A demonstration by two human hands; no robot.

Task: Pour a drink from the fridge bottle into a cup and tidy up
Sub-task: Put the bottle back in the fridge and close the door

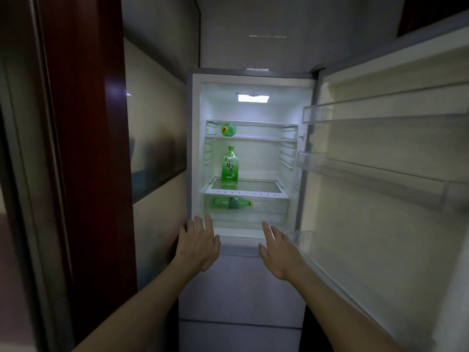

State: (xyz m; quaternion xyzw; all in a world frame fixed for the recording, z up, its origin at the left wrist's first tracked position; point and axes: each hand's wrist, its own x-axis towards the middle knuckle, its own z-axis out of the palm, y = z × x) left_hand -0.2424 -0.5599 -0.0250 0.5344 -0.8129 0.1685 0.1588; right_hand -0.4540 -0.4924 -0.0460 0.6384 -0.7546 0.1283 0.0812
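**Hands spread at the sill of the open fridge**

Both hands reach forward with fingers apart and nothing in them. Left hand (198, 243) lies at the bottom left corner of the white fridge compartment (256, 111), its fingertips at the lower edge of the opening; whether they touch the frame is unclear. Right hand (278, 251) hovers palm down just in front of the lower sill, toward the right side, apart from the left.

Inside the lit compartment, an upright green plastic tea bottle with a green cap and a pale label bearing Chinese characters (229, 165) stands on the white-framed glass shelf (256, 190), near its left edge and well above both hands. On the upper wire-sided shelf (266, 137), at its left end, a second green bottle (228, 129) lies with its yellow cap facing out. Below the glass shelf, a third green bottle with a yellow cap (232, 202) lies on its side in the clear drawer (269, 212).

The pale fridge door (380, 199) stands swung open on the right, with clear door racks (375, 115) on its inner face. A dark red-brown wooden panel (86, 148) rises at the left.
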